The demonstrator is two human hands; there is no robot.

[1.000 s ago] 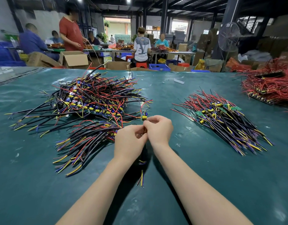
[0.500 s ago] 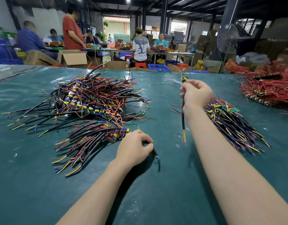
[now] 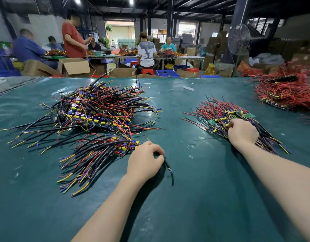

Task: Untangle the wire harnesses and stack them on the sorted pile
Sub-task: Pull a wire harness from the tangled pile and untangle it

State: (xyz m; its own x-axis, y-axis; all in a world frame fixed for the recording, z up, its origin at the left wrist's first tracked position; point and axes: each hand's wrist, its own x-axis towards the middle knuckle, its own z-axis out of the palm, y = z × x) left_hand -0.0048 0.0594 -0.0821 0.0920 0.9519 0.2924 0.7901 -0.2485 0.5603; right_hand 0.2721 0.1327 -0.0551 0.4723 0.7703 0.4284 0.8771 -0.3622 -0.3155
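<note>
— What are your hands doing?
— My left hand (image 3: pixel 145 159) is pinching a black harness (image 3: pixel 168 168) at centre frame. My right hand (image 3: pixel 242 132) is resting, fingers curled, on the sorted pile (image 3: pixel 215 112) at right; I cannot tell whether it is gripping anything.
— And the tangle?
— The tangled heap (image 3: pixel 101 109) is lying at upper left.

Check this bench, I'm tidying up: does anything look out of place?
A white scrap lies loose far across the table, away from every pile; one harness sits apart, gripped by the left hand.

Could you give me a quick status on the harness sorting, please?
Left hand grips loose harness. Right hand curled on sorted pile, grip unclear. Nothing blocking.
</note>
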